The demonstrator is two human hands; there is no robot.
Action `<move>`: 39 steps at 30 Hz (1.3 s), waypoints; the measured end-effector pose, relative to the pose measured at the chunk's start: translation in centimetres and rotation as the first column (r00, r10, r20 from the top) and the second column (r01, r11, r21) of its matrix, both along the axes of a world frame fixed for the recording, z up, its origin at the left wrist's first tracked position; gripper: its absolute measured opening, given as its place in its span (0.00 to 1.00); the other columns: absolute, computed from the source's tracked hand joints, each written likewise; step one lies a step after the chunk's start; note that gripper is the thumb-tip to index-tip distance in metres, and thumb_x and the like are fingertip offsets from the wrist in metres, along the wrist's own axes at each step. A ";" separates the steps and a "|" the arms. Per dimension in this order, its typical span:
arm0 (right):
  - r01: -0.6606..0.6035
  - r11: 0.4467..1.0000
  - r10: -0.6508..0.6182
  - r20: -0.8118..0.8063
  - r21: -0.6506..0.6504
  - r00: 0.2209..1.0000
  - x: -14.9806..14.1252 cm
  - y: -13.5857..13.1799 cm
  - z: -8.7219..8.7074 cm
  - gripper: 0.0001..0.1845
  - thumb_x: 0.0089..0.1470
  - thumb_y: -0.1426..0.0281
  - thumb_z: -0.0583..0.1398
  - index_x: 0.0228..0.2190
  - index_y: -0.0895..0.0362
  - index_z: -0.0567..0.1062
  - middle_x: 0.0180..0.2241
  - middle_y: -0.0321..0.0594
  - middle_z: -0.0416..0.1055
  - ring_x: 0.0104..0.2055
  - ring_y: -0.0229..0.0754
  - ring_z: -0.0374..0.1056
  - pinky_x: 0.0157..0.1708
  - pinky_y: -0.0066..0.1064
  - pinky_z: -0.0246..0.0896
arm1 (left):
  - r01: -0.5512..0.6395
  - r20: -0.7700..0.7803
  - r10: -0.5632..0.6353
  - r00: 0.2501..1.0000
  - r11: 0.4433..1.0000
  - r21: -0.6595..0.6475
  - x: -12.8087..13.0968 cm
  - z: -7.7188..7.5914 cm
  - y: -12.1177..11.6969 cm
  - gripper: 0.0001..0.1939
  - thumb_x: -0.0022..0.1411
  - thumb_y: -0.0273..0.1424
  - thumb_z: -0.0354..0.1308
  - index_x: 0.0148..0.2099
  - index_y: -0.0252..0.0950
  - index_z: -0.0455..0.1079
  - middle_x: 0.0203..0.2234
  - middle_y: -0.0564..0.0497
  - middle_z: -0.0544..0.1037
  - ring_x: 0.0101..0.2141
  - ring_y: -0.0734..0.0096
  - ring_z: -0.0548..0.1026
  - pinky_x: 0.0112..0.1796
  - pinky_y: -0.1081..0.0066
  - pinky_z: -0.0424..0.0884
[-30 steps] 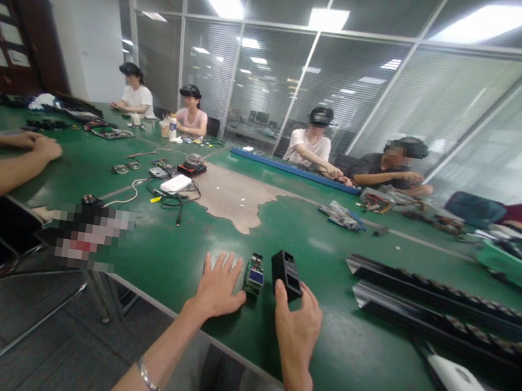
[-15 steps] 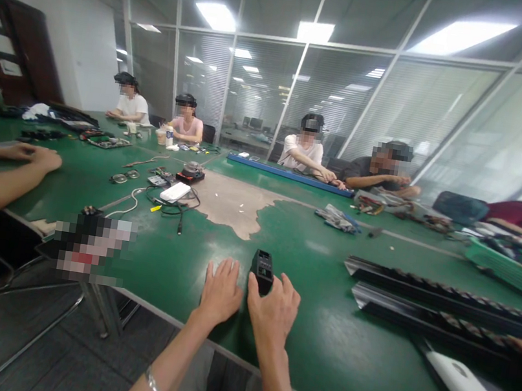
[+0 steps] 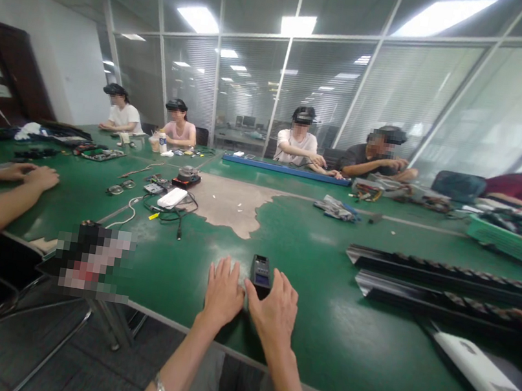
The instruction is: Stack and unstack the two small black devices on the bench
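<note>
A small black box-shaped device (image 3: 261, 270) stands on the green table in front of me, with a little dark screen on its upper face. My right hand (image 3: 276, 306) is around its near end, thumb along the left side and fingers along the right. The palm hides part of the device. Just to the left, my left hand (image 3: 223, 289) lies palm down on the table with fingers stretched forward, holding nothing.
Black metal rails (image 3: 422, 297) lie to the right, near a white-and-black object (image 3: 484, 372). Farther off are a white box with cables (image 3: 173, 198), gloves (image 3: 336, 208) and a green basket (image 3: 513, 246). Another person's hands (image 3: 38, 178) rest at the left; several people sit opposite.
The black device has tilted in my right hand, so its screen now shows. My left hand has barely moved. The view has shifted slightly.
</note>
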State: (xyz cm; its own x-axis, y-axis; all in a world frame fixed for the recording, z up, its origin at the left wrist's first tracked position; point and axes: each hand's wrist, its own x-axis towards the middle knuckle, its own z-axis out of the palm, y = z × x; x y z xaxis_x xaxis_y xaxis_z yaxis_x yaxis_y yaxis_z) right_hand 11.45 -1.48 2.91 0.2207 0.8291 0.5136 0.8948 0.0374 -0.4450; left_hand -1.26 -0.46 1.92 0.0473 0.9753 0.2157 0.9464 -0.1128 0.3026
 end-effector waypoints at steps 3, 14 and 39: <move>-0.031 0.999 0.031 0.002 -0.009 1.000 0.3 0.4 0.0 0.43 0.53 0.49 0.57 0.59 0.67 0.62 0.55 0.60 0.66 0.56 0.58 0.60 0.50 0.43 0.57 | 0.000 -0.021 -0.001 1.000 1.000 -0.017 0.0 0.0 0.3 0.29 0.66 0.33 0.42 0.67 0.31 0.56 0.67 0.39 0.54 0.66 0.54 0.50 0.64 0.50 0.44; -0.012 0.995 0.019 0.066 -0.102 0.998 -0.1 0.5 0.8 0.46 0.55 0.49 0.55 0.62 0.71 0.55 0.48 0.62 0.71 0.49 0.59 0.68 0.45 0.42 0.59 | 0.161 -0.240 -0.145 0.960 0.986 0.046 -1.9 1.7 2.5 0.23 0.68 0.31 0.41 0.62 0.33 0.62 0.58 0.39 0.68 0.59 0.55 0.64 0.59 0.55 0.60; -0.167 0.977 0.166 0.017 0.133 0.986 0.5 1.2 -2.7 0.34 0.63 0.55 0.51 0.61 0.65 0.58 0.52 0.57 0.70 0.50 0.54 0.67 0.49 0.46 0.63 | 0.174 -0.207 -0.152 0.967 0.980 0.096 -2.6 -0.7 3.6 0.27 0.71 0.39 0.37 0.66 0.33 0.58 0.65 0.41 0.59 0.65 0.54 0.54 0.63 0.50 0.50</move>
State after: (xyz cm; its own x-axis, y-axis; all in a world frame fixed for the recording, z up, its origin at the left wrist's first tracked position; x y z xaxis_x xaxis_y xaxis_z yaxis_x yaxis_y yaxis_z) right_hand 11.98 -0.33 0.24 0.0822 0.7780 0.6229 0.8738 0.2443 -0.4205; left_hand -3.90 3.15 1.23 0.2564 0.9207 0.2942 0.9520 -0.2932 0.0882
